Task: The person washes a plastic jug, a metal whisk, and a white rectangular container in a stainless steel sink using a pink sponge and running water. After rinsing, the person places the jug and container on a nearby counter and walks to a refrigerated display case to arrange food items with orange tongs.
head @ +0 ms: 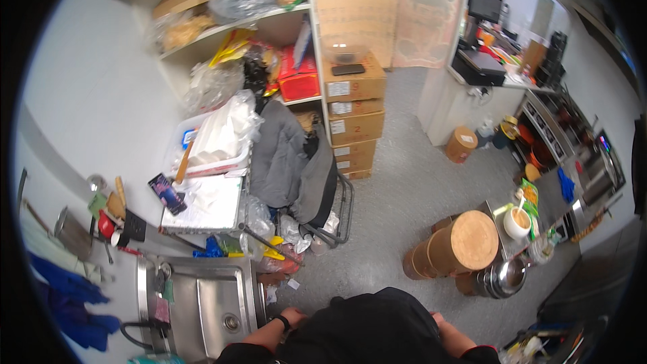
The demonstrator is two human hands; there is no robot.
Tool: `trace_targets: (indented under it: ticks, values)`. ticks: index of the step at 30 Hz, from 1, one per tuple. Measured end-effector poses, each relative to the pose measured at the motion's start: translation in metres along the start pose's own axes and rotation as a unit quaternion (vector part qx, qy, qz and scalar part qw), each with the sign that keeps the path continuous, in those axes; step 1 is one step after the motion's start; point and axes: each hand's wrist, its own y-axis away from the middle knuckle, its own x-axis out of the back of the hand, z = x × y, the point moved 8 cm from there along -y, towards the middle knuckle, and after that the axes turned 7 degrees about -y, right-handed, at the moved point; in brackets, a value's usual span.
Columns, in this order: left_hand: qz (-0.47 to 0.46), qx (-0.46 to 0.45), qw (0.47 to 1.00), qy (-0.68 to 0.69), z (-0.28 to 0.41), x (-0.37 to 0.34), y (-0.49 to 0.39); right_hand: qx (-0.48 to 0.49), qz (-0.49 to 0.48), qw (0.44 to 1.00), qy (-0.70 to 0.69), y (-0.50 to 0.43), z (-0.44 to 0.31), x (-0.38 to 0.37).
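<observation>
My left hand, with a black band on the wrist, is at the left side of my black top. Its fingers are mostly hidden against the dark cloth. The stainless steel sink lies just left of it, its basin showing a drain. At the other side of the top, only a small part of my right hand shows, the rest covered by the garment. Right of that hand, tall brown fibre drums and a stack of steel pots stand on the floor, apart from it.
Stacked cardboard boxes stand beside a filled shelf unit. A grey cloth drapes over a folding chair frame. A phone rests on the white-topped table. To the right, a white bowl sits on a steel counter.
</observation>
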Motion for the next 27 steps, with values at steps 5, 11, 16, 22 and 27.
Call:
trace_targets:
  ticks: [5, 11, 16, 22, 27]
  values:
    - [0.032, 0.078, 0.994, 0.067, -0.009, -0.012, 0.027, 0.106, 0.008, 0.982, 0.159, 0.001, -0.078, 0.023]
    - [0.125, 0.049, 0.991, 0.004, -0.016, -0.046, -0.006, 0.176, 0.064, 0.973, 0.134, 0.001, -0.139, 0.040]
    - [0.114, 0.028, 0.991, 0.072, 0.036, -0.053, 0.001, 0.175, 0.035, 0.978, 0.111, -0.013, -0.141, 0.055]
    - [0.122, 0.024, 0.990, 0.069, 0.048, -0.069, 0.009, 0.157, 0.012, 0.983, 0.092, -0.022, -0.132, 0.059]
    - [0.116, 0.059, 0.988, 0.088, 0.044, -0.072, 0.027, 0.119, 0.006, 0.990, 0.080, -0.018, -0.125, 0.065]
